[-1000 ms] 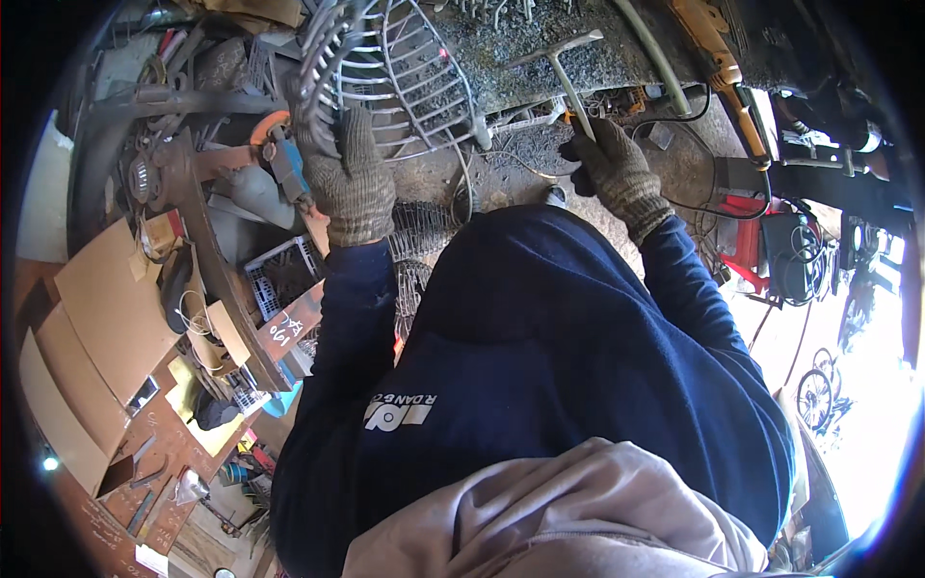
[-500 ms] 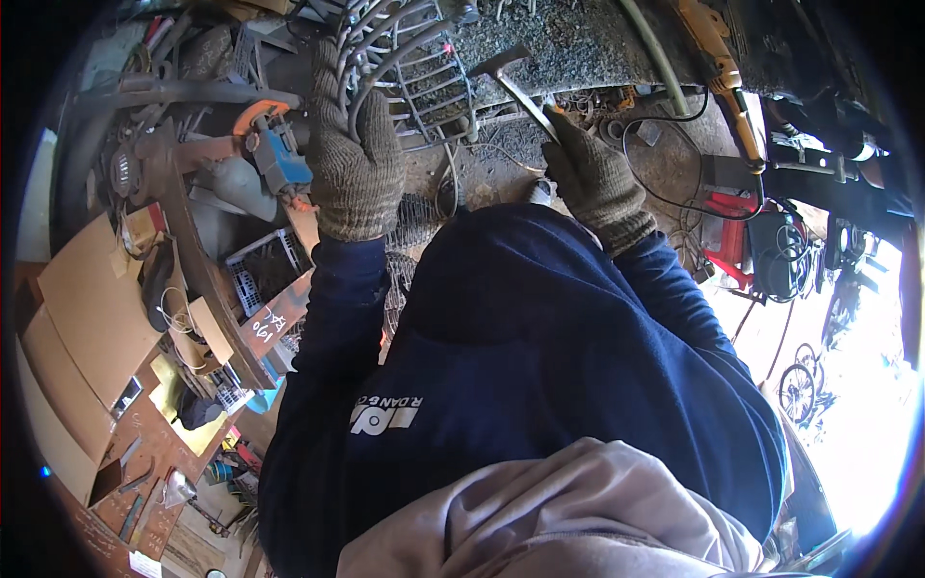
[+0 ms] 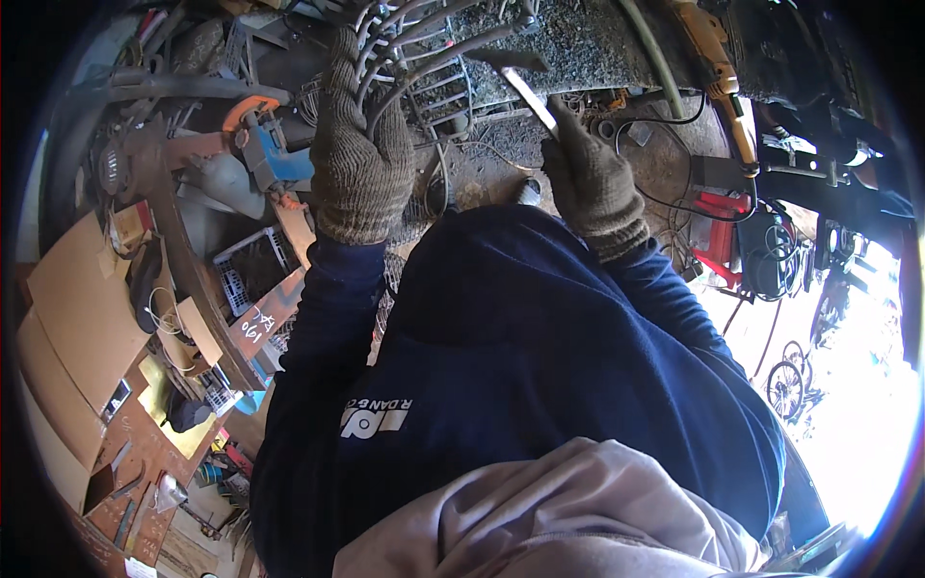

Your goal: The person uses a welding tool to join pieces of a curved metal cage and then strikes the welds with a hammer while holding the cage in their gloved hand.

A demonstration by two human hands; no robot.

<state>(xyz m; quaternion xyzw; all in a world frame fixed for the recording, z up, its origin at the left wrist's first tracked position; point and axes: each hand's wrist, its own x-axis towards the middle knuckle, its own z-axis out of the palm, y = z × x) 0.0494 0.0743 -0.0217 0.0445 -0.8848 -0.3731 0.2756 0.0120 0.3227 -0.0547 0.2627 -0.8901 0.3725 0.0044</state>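
Cluttered workshop: left hand (image 3: 358, 159) grips curved wire grille (image 3: 424, 58), right hand (image 3: 590, 178) holds pale angled rod (image 3: 528, 89).

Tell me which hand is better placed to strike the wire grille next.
Right, probably. The right hand already grips the hammer, whose head hangs just over the wire grille. The left hand is laid on the grille's bars, so it looks placed for steadying rather than striking.

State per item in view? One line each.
Left hand: gloved, gripping the wire grille.
Right hand: gloved, closed around the metal rod.
Wire grille: bent bars, lying on the bench.
Metal rod: held, angled up and away.
Angle grinder: lying on the bench, not held.
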